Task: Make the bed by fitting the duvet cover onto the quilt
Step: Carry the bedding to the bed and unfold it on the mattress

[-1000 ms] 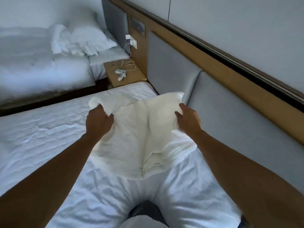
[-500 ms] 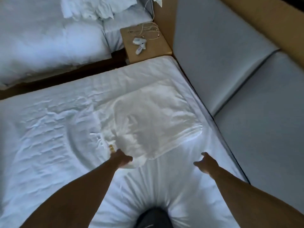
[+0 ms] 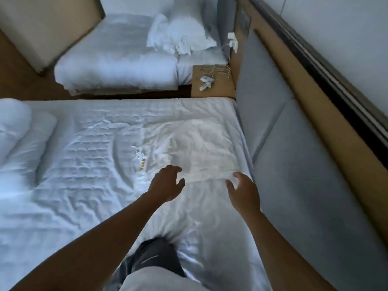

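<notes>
A folded cream-white duvet cover (image 3: pixel 201 150) lies flat on the white bed sheet (image 3: pixel 94 164) near the head of the bed, beside the grey padded headboard. My left hand (image 3: pixel 167 182) hovers at the cover's near left edge with fingers spread and loosely bent, holding nothing. My right hand (image 3: pixel 242 190) is at the cover's near right corner, fingers loosely curved, gripping nothing. A bunched white quilt (image 3: pixel 19 131) lies at the left end of the bed. My knee (image 3: pixel 153 255) presses into the mattress.
A grey headboard (image 3: pixel 294 164) with a wooden ledge runs along the right. A wooden nightstand (image 3: pixel 212 82) with white cables and small devices stands between the beds. A second bed (image 3: pixel 126 66) with rumpled white pillows lies beyond.
A second ago both hands held the cover up in the air. It now lies flat on the sheet, both hands have let go, and they reach toward its near edge.
</notes>
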Tool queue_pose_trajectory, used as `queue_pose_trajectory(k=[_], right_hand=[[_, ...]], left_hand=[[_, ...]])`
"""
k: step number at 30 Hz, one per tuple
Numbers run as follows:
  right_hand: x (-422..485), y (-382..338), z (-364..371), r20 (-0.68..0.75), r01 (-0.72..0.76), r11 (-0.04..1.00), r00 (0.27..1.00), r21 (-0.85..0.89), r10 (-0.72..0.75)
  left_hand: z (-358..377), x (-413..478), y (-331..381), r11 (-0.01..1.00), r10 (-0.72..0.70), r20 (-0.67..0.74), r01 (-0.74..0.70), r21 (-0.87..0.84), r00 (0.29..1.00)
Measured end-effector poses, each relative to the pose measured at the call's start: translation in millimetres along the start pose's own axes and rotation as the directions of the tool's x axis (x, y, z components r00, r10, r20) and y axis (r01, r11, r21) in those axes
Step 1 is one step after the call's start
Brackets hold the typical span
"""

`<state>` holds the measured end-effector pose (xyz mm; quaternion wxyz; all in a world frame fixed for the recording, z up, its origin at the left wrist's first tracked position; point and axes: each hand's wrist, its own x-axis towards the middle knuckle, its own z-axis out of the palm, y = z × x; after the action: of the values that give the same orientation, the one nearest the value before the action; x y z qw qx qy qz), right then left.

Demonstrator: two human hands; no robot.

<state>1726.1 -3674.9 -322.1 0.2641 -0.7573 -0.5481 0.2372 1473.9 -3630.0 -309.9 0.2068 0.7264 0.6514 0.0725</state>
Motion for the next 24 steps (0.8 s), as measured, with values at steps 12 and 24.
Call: queue_pose_trajectory(k=[12,24], right_hand=[[-140.3,-137.1,88.5,0.324,0.021,0.953,0.938,0.303,-0.124],[-336.6,-325.3,208.5,0.355,0.067,0.848,0.888,0.525,-0.291]], left_hand=[[-62.3,-273.9,-139.8,0.807,-0.494,-0.268,0.322,-0.495,0.827],[-165.6,-492.8,-382.2,0.476,-0.702,-0.312,0.095,-0.875,0.64]])
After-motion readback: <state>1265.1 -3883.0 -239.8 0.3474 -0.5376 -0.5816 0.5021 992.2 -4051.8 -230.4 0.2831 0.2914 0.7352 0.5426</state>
